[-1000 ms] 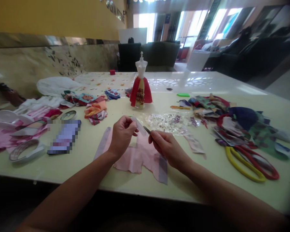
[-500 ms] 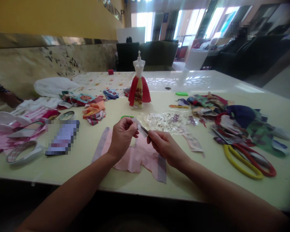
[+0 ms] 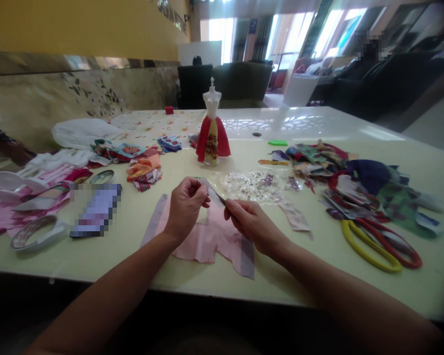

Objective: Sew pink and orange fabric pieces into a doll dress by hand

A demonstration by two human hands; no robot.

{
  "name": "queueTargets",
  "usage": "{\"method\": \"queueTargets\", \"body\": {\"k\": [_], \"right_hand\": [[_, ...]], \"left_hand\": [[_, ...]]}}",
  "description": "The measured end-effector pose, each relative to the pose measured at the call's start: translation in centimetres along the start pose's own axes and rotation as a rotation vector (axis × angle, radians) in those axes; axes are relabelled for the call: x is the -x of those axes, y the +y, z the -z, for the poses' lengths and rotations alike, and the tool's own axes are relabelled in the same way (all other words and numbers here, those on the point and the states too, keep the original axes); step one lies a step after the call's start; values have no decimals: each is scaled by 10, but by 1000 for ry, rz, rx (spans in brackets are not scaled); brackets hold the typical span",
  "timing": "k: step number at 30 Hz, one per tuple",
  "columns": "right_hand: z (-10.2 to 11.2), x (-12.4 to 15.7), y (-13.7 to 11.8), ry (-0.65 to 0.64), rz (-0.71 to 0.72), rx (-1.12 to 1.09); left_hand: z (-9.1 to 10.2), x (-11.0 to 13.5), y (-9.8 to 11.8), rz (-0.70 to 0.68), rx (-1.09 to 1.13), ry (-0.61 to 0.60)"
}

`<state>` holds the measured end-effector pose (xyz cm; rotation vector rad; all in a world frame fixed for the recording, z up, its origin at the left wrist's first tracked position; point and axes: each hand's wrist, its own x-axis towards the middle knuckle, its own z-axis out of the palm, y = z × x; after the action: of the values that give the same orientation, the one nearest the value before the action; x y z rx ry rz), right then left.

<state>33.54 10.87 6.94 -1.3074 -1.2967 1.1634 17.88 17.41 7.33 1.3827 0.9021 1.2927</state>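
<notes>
My left hand is closed in a pinch over the upper edge of a pink cloth piece with greyish-lilac borders. A pale end of the material shows at my fingertips. My right hand grips slim, dark, pointed tweezers, their tips close to my left fingers. What lies between the tips is too small to make out. Below both hands, the cloth lies on the table, its lower edge uneven. Just beyond them is a clear plastic sheet or bag scattered with small shiny bits.
A white dress form in a red and gold skirt stands beyond my hands. To the right lie scissors with yellow and red handles and fabric scraps. At left are a tape roll, a phone and pink cloth.
The tweezers' two prongs look closer together and lower than before. Both hands stay almost in place, and the view has shifted slightly.
</notes>
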Motion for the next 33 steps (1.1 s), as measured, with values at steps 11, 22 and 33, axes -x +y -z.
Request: {"method": "queueTargets", "body": {"k": [11,22,33], "right_hand": [[-1,-1,5,23,4,-59],[0,-2,8,8,28,-48],[-2,0,9,18,52,-88]], "left_hand": [[-13,15,1,100,46,-100],[-17,23,2,197,108,-148],[-18,24,3,196,131,-158]]}}
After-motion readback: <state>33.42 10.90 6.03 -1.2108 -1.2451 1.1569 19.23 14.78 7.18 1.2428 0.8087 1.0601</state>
